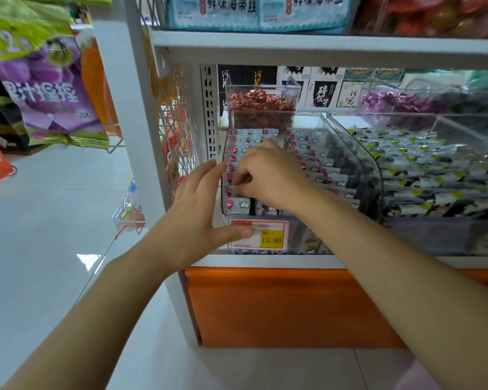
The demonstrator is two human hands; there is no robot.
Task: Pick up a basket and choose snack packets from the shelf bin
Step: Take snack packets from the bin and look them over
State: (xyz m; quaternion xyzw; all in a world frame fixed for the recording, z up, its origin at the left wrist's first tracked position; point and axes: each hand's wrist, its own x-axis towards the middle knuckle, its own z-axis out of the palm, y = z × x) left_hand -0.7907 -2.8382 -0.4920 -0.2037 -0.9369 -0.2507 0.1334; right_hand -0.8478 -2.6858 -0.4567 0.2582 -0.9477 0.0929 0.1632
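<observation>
Far left of the clear bin (226, 206), hanging bags (48, 88) crowd the aisle above bare floor (54, 220), which is the only generous room for swinging an arm back. Just left of the bin stand a shelf post (144, 108) and a wire rack (178, 128); a quick sideways pull could clip them. The left hand (195, 212) is at the bin's left front corner with its fingers straight and spread, holding nothing, and its thumb lies over the price tag (273, 237) below the bin, so a push there could knock the tag loose. Over the back of the bin sits a candy box (261, 99), leaving little headroom, and lifting straight up risks the knuckles meeting its underside. Inside the bin's left part, the right hand (268, 178) has its fingers curled down among the snack packets (313, 161) and appears to pinch one, though the fingertips are partly hidden. The packets lie in tight overlapping rows, so dragging one out could probably take its neighbours over the low front lip onto the floor. Drawing it forward and slightly down toward the body looks the clearest path. Right of the bin, a neighbouring bin (379, 178) closes that side with its curved wall. No basket is in view, so a freed packet has no visible place to go.
</observation>
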